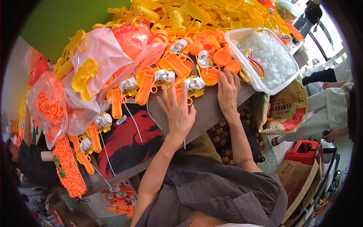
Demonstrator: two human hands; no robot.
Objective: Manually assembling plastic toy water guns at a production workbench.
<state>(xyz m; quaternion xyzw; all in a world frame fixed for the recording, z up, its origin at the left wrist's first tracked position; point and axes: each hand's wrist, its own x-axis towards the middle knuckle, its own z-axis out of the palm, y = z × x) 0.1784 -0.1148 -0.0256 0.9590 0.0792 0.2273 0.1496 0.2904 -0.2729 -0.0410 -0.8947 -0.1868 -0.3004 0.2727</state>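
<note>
My left hand (177, 118) is over the near edge of the grey table (211, 115), its fingers spread and nothing held. Just beyond its fingertips lie a toy part with a silver mechanism (194, 84) and another silver one (165, 76) with an orange grip-shaped piece (145, 87). My right hand (228, 94) has its fingers stretched out, the fingertips at the side of an orange and yellow toy assembly (210, 75) with a silver top. Whether they press on it, I cannot tell. Thin white cords (133, 123) hang from several assemblies toward me.
Yellow plastic parts (189, 17) heap up at the back. Orange round caps (222, 58) lie before a white tub (231, 39) of translucent rings; red-handled pliers (256, 67) rest on its rim. Bags of orange parts (51, 102) and an orange-filled tray (68, 166) are left. A sack (283, 108) stands right.
</note>
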